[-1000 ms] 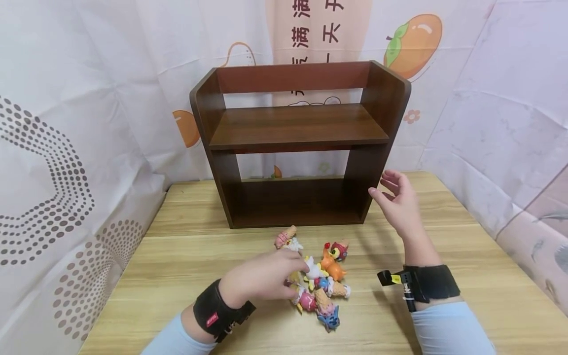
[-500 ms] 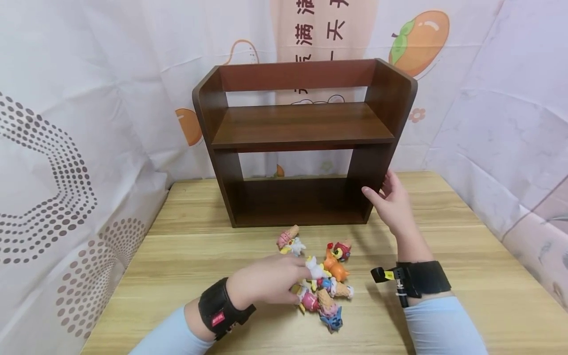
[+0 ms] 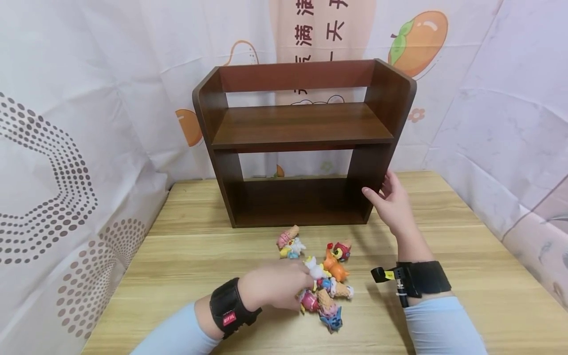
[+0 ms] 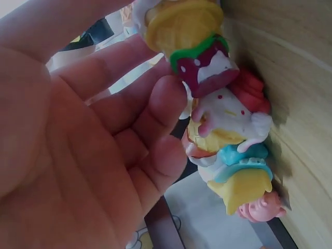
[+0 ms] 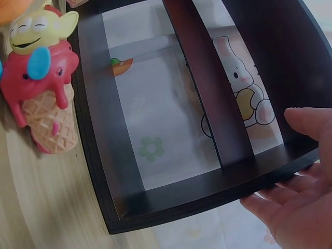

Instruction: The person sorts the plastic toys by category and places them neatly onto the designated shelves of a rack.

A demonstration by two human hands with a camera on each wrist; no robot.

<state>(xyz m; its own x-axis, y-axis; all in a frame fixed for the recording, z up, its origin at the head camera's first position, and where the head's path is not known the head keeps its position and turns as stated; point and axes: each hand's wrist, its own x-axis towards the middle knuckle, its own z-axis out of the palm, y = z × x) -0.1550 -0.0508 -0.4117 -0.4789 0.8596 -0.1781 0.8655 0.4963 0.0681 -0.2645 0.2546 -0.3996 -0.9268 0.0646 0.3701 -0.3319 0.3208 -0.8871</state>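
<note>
My left hand (image 3: 277, 285) is down among a pile of small figurines; in the left wrist view its thumb and curled fingers are at a figurine with a yellow cone (image 4: 187, 31) and a purple, green-edged end. They appear to pinch it, though the thumb tip is out of frame. Beside it lie a white figurine with a red cap (image 4: 231, 114) and a yellow-and-blue one (image 4: 241, 176). My right hand (image 3: 392, 202) grips the side panel of a dark brown two-tier shelf (image 3: 301, 125), thumb at the inner face, fingers outside.
Several more figurines lie on the wooden table (image 3: 191, 251) before the shelf: an orange one (image 3: 336, 269), a red one (image 3: 342, 250), a blue-headed cone (image 3: 330, 315) and a pink cone (image 3: 286, 236). A patterned curtain (image 3: 66, 98) hangs behind and at both sides.
My right hand has moved left from beside the shelf and taken hold of its side panel. My left hand has shifted slightly right and down over the figurines, its fingers closing in.
</note>
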